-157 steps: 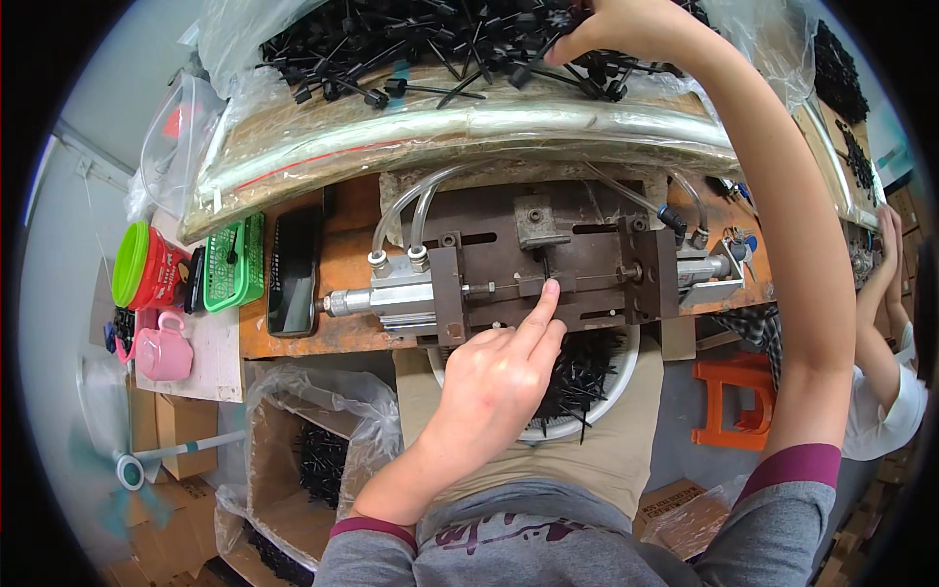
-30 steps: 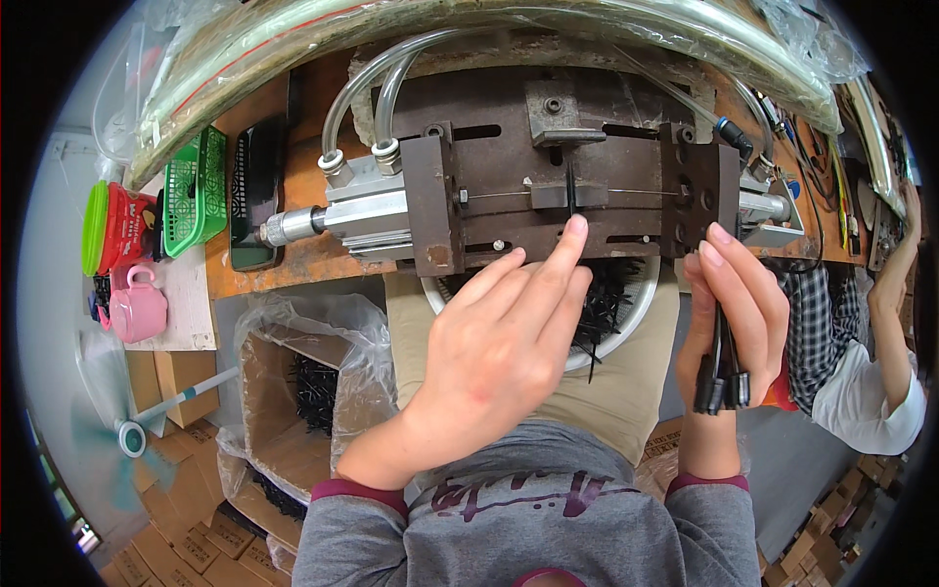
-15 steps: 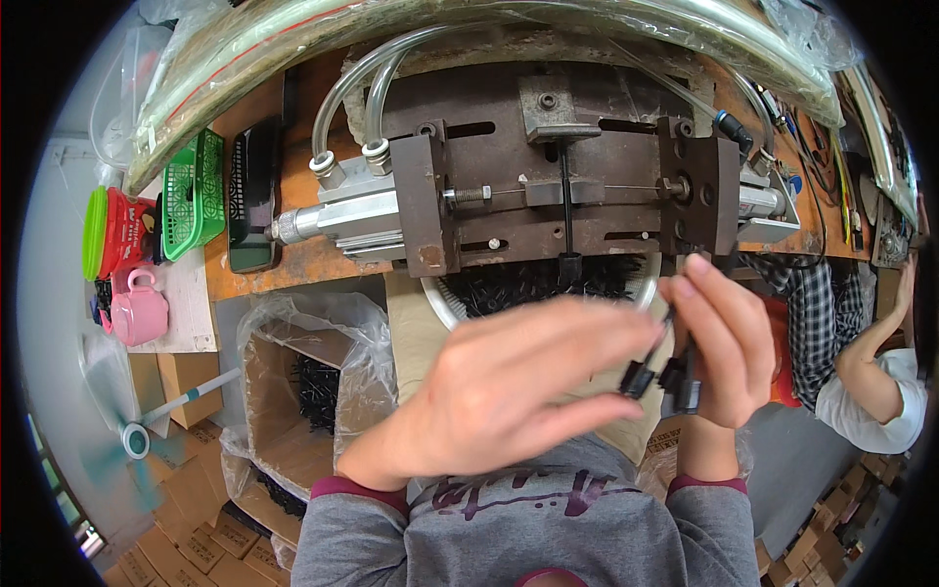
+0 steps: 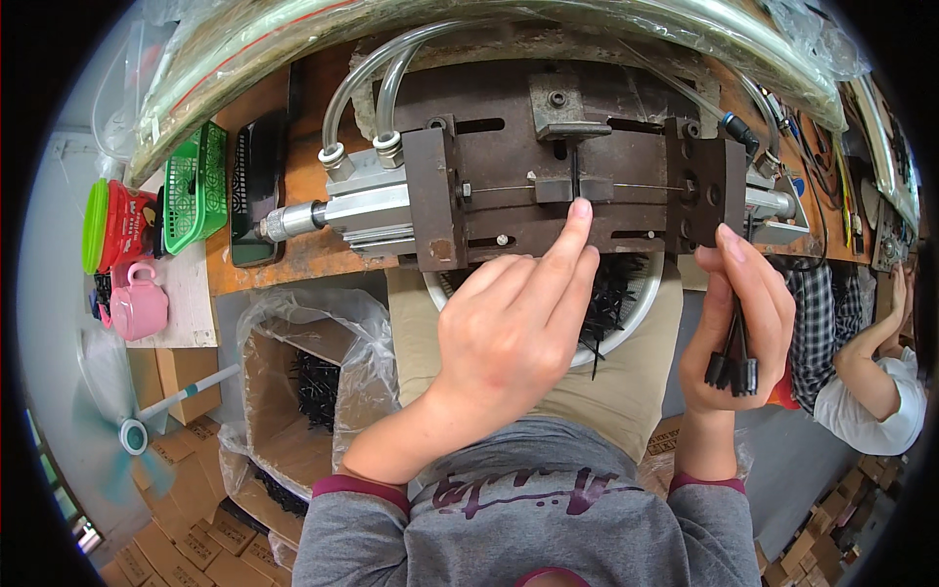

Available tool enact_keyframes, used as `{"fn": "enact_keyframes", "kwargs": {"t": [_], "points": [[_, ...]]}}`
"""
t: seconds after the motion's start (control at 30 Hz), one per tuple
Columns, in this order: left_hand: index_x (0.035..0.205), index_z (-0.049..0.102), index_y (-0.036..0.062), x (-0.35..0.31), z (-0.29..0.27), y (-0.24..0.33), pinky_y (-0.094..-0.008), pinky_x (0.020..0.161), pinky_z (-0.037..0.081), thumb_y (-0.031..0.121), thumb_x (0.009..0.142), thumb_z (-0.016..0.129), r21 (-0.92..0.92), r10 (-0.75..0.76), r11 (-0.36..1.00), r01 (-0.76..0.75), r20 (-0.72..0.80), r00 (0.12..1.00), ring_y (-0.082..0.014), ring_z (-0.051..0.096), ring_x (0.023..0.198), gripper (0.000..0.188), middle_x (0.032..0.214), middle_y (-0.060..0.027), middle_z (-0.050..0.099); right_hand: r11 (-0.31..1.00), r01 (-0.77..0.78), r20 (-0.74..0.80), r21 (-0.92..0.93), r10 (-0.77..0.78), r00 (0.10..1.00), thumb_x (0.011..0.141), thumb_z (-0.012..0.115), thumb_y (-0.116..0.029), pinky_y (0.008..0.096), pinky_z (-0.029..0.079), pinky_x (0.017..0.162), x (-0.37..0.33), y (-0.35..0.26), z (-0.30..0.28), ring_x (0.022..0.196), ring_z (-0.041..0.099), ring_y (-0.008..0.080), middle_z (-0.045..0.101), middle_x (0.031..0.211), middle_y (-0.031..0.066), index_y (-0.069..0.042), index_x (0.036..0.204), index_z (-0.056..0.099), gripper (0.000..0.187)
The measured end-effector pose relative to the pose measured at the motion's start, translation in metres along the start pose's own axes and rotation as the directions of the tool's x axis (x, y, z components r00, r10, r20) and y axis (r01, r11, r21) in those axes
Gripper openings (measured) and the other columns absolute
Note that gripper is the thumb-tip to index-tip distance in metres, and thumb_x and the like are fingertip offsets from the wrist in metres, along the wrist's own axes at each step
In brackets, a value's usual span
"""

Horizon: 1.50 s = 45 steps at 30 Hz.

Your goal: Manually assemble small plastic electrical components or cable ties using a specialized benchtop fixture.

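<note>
A thin black plastic rod [image 4: 575, 161] lies in the slot of the small centre block [image 4: 554, 191] on a brown metal fixture [image 4: 509, 220]. My left hand [image 4: 514, 328] is at the rod's near end, index finger stretched along it and the other fingers bent in. The thumb and that end of the rod are hidden beneath the hand. To the right of the fixture, my right hand [image 4: 748, 318] is closed round a few black plastic rods [image 4: 734, 370], their thick notched ends hanging below the fingers.
A white-rimmed basin [image 4: 641, 328] of black parts sits on my lap. Left are a plastic-lined carton [image 4: 269, 386], a fan [image 4: 134, 436], a pink cup [image 4: 140, 308] and a green basket [image 4: 201, 196]. Air cylinders [image 4: 367, 210] flank the fixture. Another person [image 4: 871, 396] sits at right.
My left hand has moved from beside the right hand to the rod in the fixture. The left threaded tip has drawn back from the centre block. My right hand has shifted slightly right.
</note>
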<state>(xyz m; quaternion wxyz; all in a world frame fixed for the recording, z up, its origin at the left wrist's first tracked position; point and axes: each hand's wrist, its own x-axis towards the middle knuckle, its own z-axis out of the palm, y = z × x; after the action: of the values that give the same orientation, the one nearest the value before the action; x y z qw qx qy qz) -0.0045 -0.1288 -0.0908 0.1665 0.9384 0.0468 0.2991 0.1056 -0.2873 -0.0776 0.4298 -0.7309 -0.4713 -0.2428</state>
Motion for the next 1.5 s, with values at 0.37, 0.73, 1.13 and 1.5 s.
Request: {"fn": "enact_keyframes", "kwargs": {"t": [0.37, 0.73, 1.13, 1.5], "points": [[0.107, 0.075, 0.0046, 0.007, -0.017, -0.002, -0.0284, 0.066, 0.056, 0.009, 0.066, 0.087, -0.500, -0.136, 0.845, 0.189, 0.142, 0.980, -0.0178, 0.070, 0.075, 0.043, 0.118, -0.0117, 0.073, 0.992, 0.115, 0.058, -0.054, -0.112, 0.992, 0.076, 0.079, 0.006, 0.0336, 0.058, 0.063, 0.000, 0.002, -0.010, 0.077, 0.071, 0.0286, 0.072, 0.105, 0.0212, 0.002, 0.109, 0.066, 0.035], [0.099, 0.076, 0.0014, 0.001, -0.025, 0.005, -0.0310, 0.073, 0.057, 0.005, 0.063, 0.085, -0.306, -0.081, 0.948, 0.085, 0.028, 0.996, -0.0206, 0.069, 0.089, 0.037, 0.113, -0.0143, 0.071, 0.992, 0.075, 0.067, 0.099, -0.082, 0.994, 0.076, 0.087, -0.019, 0.0381, 0.062, 0.084, 0.005, 0.000, -0.001, 0.100, 0.072, 0.0323, 0.066, 0.120, 0.0223, 0.006, 0.117, 0.065, 0.053], [0.096, 0.074, 0.0053, 0.009, -0.006, -0.002, -0.0267, 0.061, 0.050, 0.009, 0.069, 0.082, 0.002, -0.031, 1.000, 0.031, 0.062, 0.998, -0.0160, 0.066, 0.065, 0.028, 0.123, -0.0097, 0.071, 0.866, -0.210, 0.125, 0.454, 0.172, 0.977, 0.068, 0.089, -0.002, 0.0407, 0.060, 0.088, -0.006, -0.002, -0.006, 0.108, 0.069, 0.0360, 0.059, 0.127, 0.0324, 0.004, 0.103, 0.060, 0.046], [0.097, 0.075, 0.0058, -0.003, -0.019, -0.016, -0.0264, 0.056, 0.048, 0.012, 0.070, 0.082, -0.128, 0.080, 0.990, -0.062, 0.135, 0.988, -0.0151, 0.063, 0.062, 0.028, 0.119, -0.0082, 0.073, 0.998, -0.037, 0.307, 0.041, 0.023, 0.952, 0.068, 0.079, 0.004, 0.0374, 0.058, 0.079, 0.012, -0.010, 0.013, 0.096, 0.070, 0.0337, 0.066, 0.124, 0.0239, 0.003, 0.091, 0.063, 0.027]]}}
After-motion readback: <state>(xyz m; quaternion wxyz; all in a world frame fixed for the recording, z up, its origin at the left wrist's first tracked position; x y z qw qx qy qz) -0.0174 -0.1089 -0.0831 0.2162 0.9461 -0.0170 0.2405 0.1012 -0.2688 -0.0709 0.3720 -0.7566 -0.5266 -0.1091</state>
